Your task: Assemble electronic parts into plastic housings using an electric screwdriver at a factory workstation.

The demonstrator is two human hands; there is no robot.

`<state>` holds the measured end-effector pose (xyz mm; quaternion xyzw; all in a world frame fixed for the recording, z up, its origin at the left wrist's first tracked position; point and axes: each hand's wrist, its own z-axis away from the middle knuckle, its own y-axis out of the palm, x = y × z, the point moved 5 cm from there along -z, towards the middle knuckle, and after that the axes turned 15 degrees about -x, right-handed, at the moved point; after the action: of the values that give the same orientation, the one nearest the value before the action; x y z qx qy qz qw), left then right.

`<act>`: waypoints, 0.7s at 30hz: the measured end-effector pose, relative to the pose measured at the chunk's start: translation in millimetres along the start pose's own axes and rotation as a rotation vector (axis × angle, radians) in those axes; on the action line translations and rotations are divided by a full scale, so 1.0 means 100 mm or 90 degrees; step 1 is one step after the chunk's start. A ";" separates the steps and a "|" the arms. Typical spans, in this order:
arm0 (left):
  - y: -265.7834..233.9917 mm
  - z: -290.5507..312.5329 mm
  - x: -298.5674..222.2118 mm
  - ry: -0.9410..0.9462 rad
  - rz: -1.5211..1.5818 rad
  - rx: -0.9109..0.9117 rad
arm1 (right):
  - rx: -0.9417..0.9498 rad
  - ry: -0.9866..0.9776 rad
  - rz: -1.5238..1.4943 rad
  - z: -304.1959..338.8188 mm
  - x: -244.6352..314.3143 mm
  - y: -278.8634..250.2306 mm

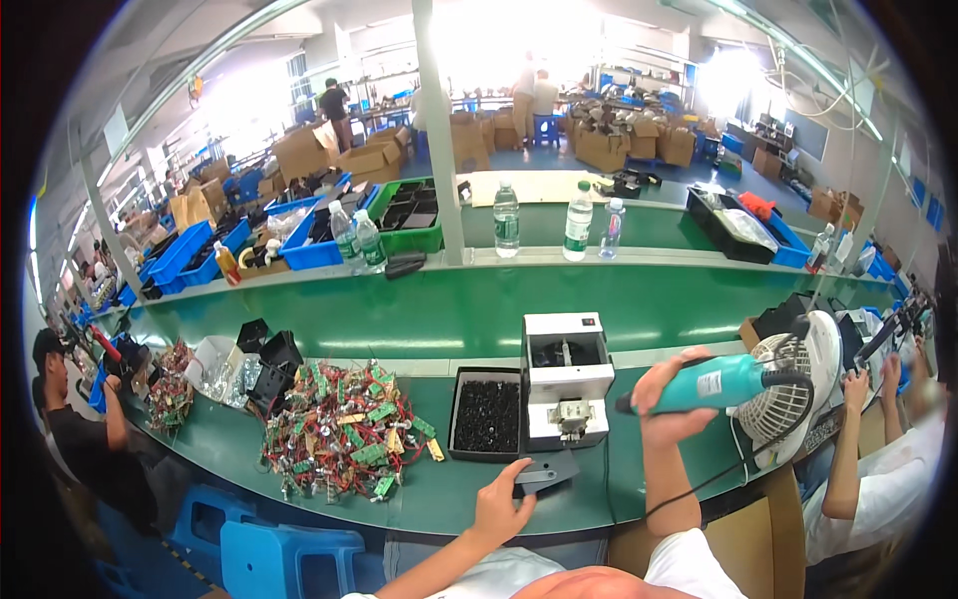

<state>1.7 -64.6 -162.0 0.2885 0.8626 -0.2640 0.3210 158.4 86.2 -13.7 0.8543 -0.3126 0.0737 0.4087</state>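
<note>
My left hand (499, 509) grips a dark flat plastic part (549, 473) by its left end, low over the near edge of the bench. In my right hand (671, 419) is a teal electric screwdriver (711, 385). It lies nearly level, its dark tip pointing left and its cord leaving at the right end. Tip and plastic part are well apart. Just left of the tip stands a white screw feeder (566, 384). Beside the feeder is a black tray (454, 439) of small black pieces, probably screws. Farther left lies a heap of green circuit boards (349, 429) with red wires.
A white fan (813, 384) stands right of the screwdriver, whose cord hangs across the bench front. Several plastic bottles (578, 225) line the ledge behind. Blue stools (289, 554) sit at lower left. Other people (90, 429) work at both sides.
</note>
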 end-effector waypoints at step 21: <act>-0.08 -2.45 1.62 -0.331 -0.185 -0.186 | -0.134 -0.124 0.628 0.13 -0.67 -1.28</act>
<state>-203.1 140.0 -114.1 0.0365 0.8128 -0.2452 0.5272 179.7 168.4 -131.9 0.5620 -0.7211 0.1458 0.3779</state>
